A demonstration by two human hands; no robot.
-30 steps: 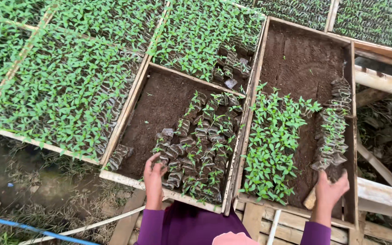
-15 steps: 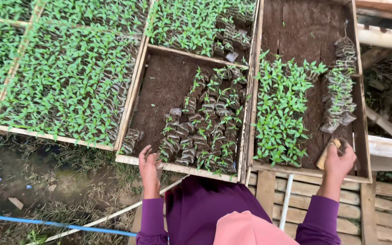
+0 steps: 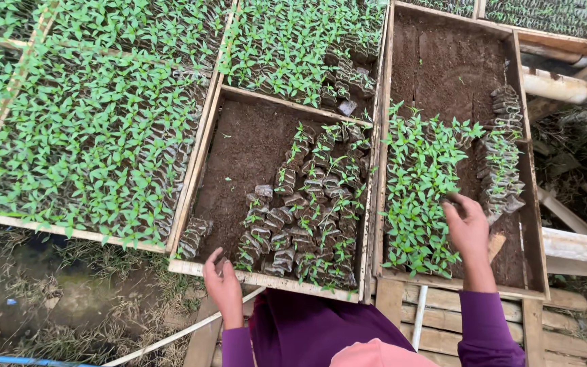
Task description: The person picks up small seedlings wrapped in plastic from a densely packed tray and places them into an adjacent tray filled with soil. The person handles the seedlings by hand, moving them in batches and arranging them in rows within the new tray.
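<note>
Over the right-hand wooden tray (image 3: 533, 204), the right hand (image 3: 467, 228) has moved up from that tray's near rim onto the seedlings (image 3: 419, 190), fingers loosely spread, gripping nothing. Left of that tray, the left hand (image 3: 223, 285) rests open.

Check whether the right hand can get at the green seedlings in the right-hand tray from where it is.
Probably yes: the right hand is already over the seedlings, fingertips at their edge, with nothing in between.

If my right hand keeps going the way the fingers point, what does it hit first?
The right hand points up and left over the right wooden tray, so it would most likely meet the patch of green seedlings first. Its fingertips seem already at their edge, though height above them is unclear.
</note>
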